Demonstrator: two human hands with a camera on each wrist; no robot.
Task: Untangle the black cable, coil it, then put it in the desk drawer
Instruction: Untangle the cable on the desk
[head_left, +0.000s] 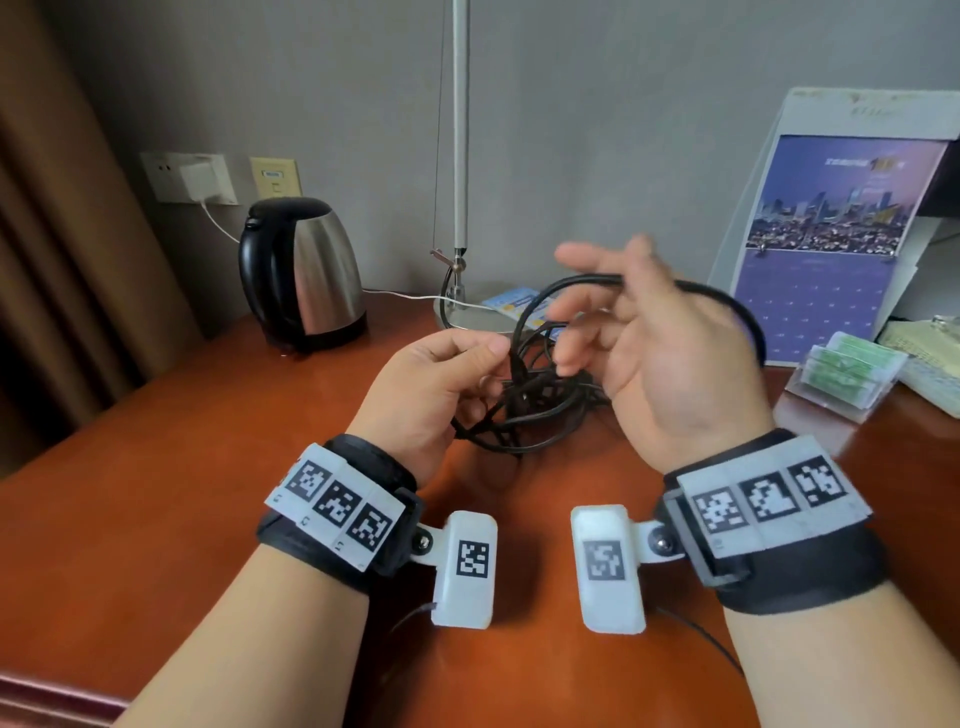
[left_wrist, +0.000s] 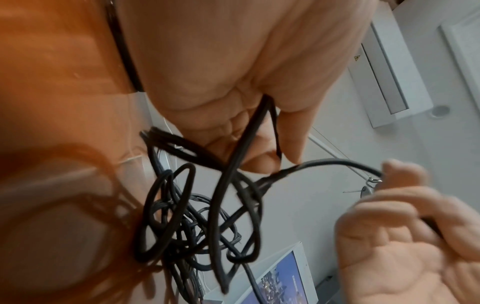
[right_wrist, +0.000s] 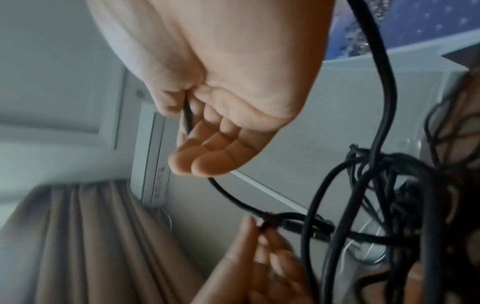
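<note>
glossy reddish wood desk (head_left: 156, 467), kettle (head_left: 301, 270) in brushed shiny metal with black plastic handle, matt rubbery black cable (head_left: 540, 410), brown cloth curtain (head_left: 62, 260), smooth plastic wrist tags

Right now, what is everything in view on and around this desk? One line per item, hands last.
black cable: one, black, tangled bundle held above the desk between both hands
desk: one, reddish-brown wood, under everything
kettle: one, steel with black handle and lid, back left of desk
lamp: one, white pole on a round base, back centre
wall charger: one, white, plugged into the wall socket, white lead trailing to the desk
calendar: one, purple with a city photo, standing at back right
clear holder: one, with green packets, right edge
left hand: pinches the cable
right hand: palm up, holds a loop of cable
</note>
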